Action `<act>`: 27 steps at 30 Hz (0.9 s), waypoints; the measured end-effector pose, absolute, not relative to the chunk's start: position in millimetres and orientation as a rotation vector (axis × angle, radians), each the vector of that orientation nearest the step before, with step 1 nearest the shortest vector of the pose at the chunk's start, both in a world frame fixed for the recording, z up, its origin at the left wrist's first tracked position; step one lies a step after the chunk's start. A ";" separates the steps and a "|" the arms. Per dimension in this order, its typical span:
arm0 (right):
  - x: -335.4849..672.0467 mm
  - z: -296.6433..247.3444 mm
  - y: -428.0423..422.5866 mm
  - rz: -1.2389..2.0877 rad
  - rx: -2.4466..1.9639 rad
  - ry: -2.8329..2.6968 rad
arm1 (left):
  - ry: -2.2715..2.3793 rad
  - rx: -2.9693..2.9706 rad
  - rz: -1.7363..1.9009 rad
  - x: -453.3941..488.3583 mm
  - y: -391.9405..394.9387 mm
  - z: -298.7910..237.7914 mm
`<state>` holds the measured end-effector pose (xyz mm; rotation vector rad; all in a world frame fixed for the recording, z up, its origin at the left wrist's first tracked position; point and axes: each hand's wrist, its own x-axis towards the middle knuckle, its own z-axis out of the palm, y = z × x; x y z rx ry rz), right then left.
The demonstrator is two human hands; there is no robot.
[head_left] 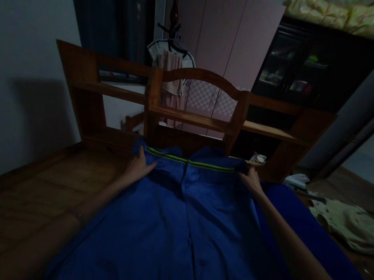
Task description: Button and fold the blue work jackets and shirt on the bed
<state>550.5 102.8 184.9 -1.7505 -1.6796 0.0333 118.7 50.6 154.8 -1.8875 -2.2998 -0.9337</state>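
A blue button-front work shirt (pixel 174 223) with a yellow-green stripe across its chest is spread out in front of me. My left hand (pixel 138 166) is closed on its upper left side, close to the end of the stripe. At the opposite end of the stripe, my right hand (pixel 251 182) pinches the upper right side. Both arms reach forward along the two sides of the shirt. The fingertips are partly hidden by cloth, and the shirt's lower part runs out of the bottom of the view.
A wooden headboard with shelves (pixel 190 120) stands just beyond the shirt. Wooden boards (pixel 41 183) lie to the left, blue cloth (pixel 294 223) to the right. Pale cloth (pixel 354 225) lies further right. Behind are a coat stand (pixel 175 10), a pink wardrobe (pixel 218 31) and a dark cabinet (pixel 347 70).
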 end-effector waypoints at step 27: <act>480.2 122.4 -2.2 0.427 -1.187 -2.419 | -1.475 -2.968 -1.030 249.2 -17.2 102.8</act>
